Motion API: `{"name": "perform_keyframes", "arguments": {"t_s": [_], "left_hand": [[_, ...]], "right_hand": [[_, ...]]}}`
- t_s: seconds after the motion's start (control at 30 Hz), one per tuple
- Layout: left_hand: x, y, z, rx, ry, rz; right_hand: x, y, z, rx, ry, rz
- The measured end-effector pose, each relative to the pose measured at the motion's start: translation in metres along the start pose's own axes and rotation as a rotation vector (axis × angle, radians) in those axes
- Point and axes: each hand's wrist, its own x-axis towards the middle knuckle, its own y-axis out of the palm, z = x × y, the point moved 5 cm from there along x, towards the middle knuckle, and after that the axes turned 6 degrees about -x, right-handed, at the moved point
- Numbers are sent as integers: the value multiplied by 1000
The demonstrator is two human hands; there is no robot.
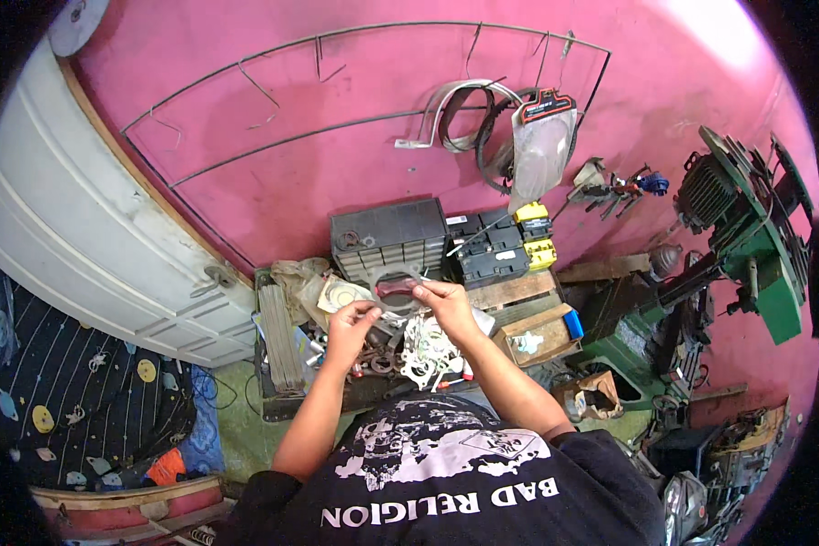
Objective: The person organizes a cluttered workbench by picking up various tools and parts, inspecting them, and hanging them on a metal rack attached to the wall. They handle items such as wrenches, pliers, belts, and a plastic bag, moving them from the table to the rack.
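Note:
A thin grey gasket (395, 271) with a large opening is held up over the cluttered bench. My right hand (444, 305) pinches its right edge between thumb and fingers. At its lower left, my left hand (350, 332) is closed with thumb and fingertips together, on what looks like the same gasket's edge. Right below the hands lies a pile of pale gaskets (428, 353), with small metal parts (379, 364) to its left. Behind my left hand is a clear bag with a round, pale item (341, 293) in it.
Behind the bench stand a dark drawer cabinet (387, 238), black batteries (490, 250) and yellow-topped boxes (539, 253). A wooden tray (541, 344) sits to the right, near a green drill press (773, 282). Belts (491, 136) hang on the pink wall; a white door (109, 209) is left.

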Motion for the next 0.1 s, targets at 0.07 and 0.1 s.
{"name": "perform_keyframes", "arguments": {"t_s": [0.07, 0.1], "left_hand": [[30, -14, -10, 125, 48, 8], [44, -7, -44, 91, 94, 63]], "right_hand": [[22, 0, 22, -152, -30, -17], [24, -1, 25, -155, -41, -18]]}}
